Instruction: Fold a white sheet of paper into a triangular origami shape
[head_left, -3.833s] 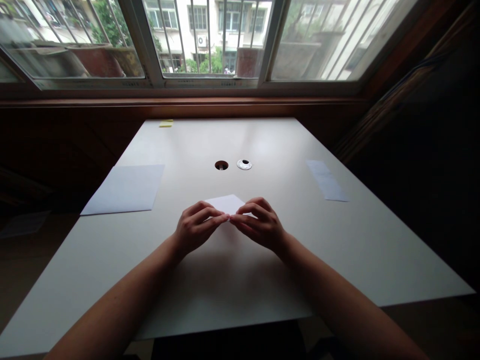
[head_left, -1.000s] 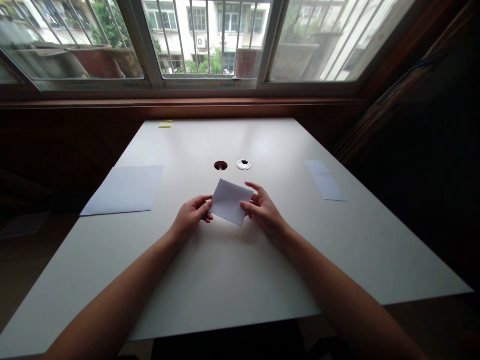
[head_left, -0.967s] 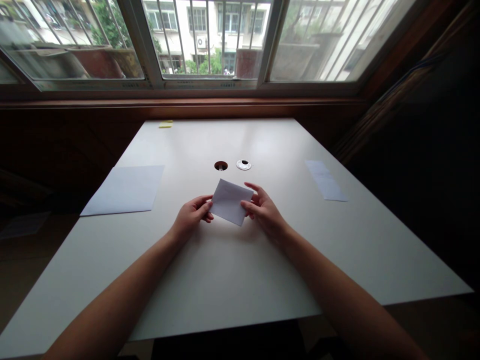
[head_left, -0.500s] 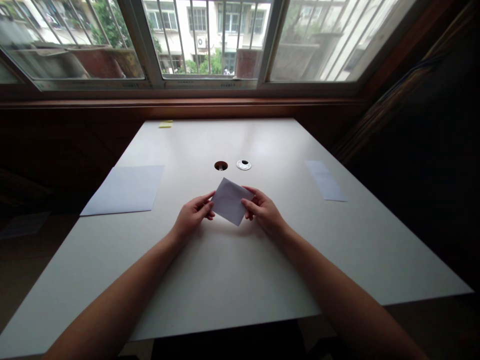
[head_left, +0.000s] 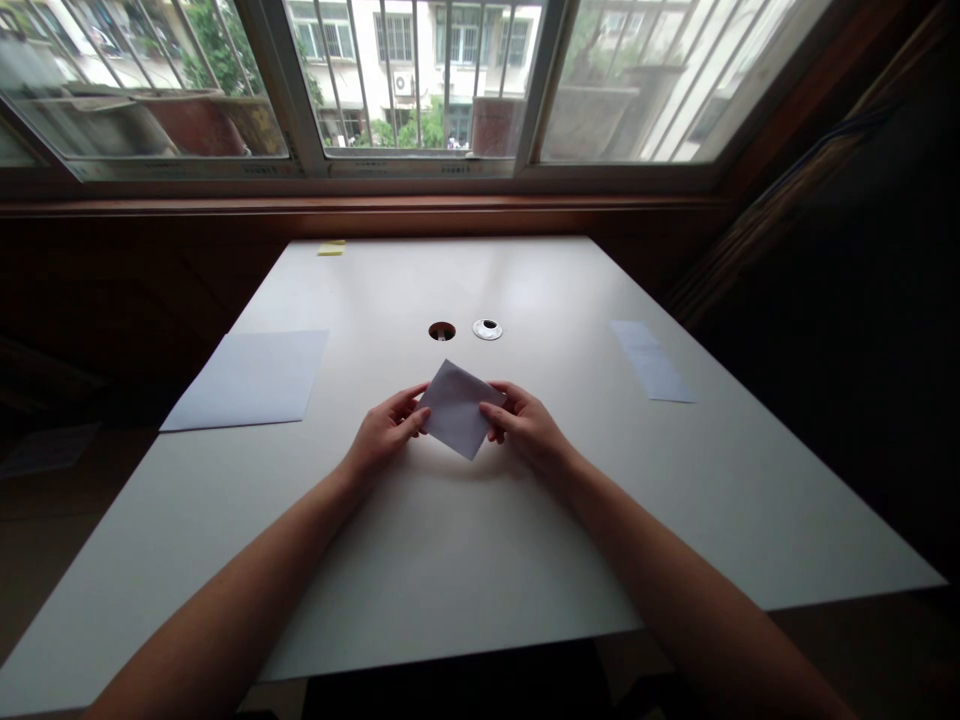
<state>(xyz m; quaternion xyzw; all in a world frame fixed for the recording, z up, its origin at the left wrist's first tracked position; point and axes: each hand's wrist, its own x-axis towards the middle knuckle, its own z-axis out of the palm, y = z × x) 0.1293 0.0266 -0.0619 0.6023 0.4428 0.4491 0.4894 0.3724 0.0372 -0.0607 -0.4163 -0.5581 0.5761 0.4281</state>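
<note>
Small white paper square at centre of frame, raised off the bench, one corner toward the viewer. Left hand: fingers clamped on the left corner, thumb on top. Right hand: same pinch, right corner. Layers, if any, can't be told. Handling, my guess: very light, bendable, creases easily, little slip; best held lightly by opposite corners. Larger paper sheet lies at left of frame, paper strip at right.
</note>
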